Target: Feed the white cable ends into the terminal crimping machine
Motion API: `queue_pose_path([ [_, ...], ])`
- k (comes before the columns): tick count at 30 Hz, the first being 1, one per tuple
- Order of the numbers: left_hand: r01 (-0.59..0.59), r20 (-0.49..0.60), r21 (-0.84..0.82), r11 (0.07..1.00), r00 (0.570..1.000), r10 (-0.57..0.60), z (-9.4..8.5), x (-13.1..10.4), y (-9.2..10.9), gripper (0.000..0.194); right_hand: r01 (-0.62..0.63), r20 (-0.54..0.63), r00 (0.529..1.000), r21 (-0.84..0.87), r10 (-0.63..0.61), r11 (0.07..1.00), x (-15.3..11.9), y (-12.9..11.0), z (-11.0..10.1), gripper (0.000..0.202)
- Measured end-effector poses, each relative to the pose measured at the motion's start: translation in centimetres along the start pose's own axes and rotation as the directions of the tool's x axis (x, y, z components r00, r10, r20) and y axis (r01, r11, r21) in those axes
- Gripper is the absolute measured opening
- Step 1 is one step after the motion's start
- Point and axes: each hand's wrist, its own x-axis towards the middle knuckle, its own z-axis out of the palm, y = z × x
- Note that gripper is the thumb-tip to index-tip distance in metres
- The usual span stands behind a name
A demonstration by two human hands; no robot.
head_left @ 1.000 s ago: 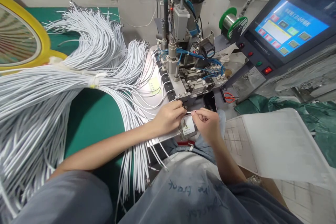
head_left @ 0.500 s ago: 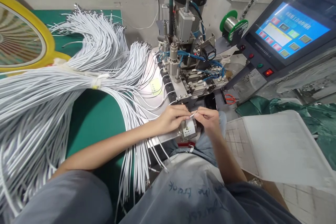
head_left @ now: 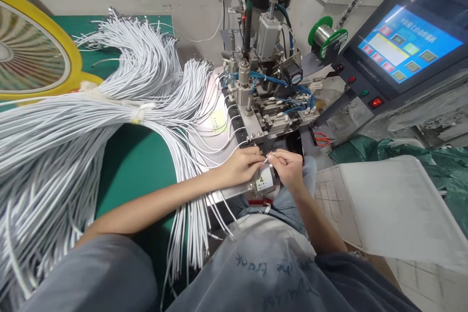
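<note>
My left hand [head_left: 245, 165] is closed on a thin white cable [head_left: 266, 159] near its end, just in front of the machine [head_left: 252, 122]. Beside it my right hand [head_left: 288, 165] pinches the tip of the same cable between thumb and fingers. Fine strands seem to show at that tip, too small to make out well. Under both hands sits a metal cylinder with a white label [head_left: 263, 179]. Several white cables run from the large bundle [head_left: 146, 116] into the machine's dark side rail [head_left: 236, 119].
A yellow fan [head_left: 73, 53] stands at the left on the green table [head_left: 137, 165]. At the right are a touchscreen panel [head_left: 409, 48], a solder wire spool [head_left: 323, 35], red-handled scissors [head_left: 322, 139] and a white plastic tray [head_left: 395, 204].
My right hand has shifted slightly left, and its fingers have drawn in around the cable tip. My left hand keeps its hold. The whole view has shifted a little.
</note>
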Motion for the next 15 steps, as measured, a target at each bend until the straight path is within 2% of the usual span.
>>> queue_pose_path([
  [3,0.058,0.118,0.140,0.989,0.990,-0.075,0.4,0.0,-0.6,0.028,-0.097,-0.038,0.994,0.014,0.098,0.995,0.1,2.0,0.7,0.023],
  [5,0.081,0.205,0.311,0.947,0.967,-0.150,0.5,0.0,-1.2,0.027,-0.170,-0.010,0.985,0.042,0.171,0.984,0.6,3.6,0.8,0.022],
  [8,0.079,0.262,0.482,0.872,0.937,-0.229,0.8,0.0,-1.9,0.025,-0.267,0.070,0.963,0.108,0.260,0.958,1.6,5.5,0.7,0.024],
  [11,0.047,0.282,0.532,0.846,0.932,-0.229,0.8,0.0,-2.0,0.024,-0.339,0.143,0.937,0.142,0.320,0.930,2.2,6.2,0.9,0.028],
  [15,0.016,0.300,0.557,0.830,0.929,-0.219,0.7,0.1,-1.8,0.025,-0.370,0.186,0.922,0.165,0.339,0.914,2.6,6.1,1.4,0.027],
])
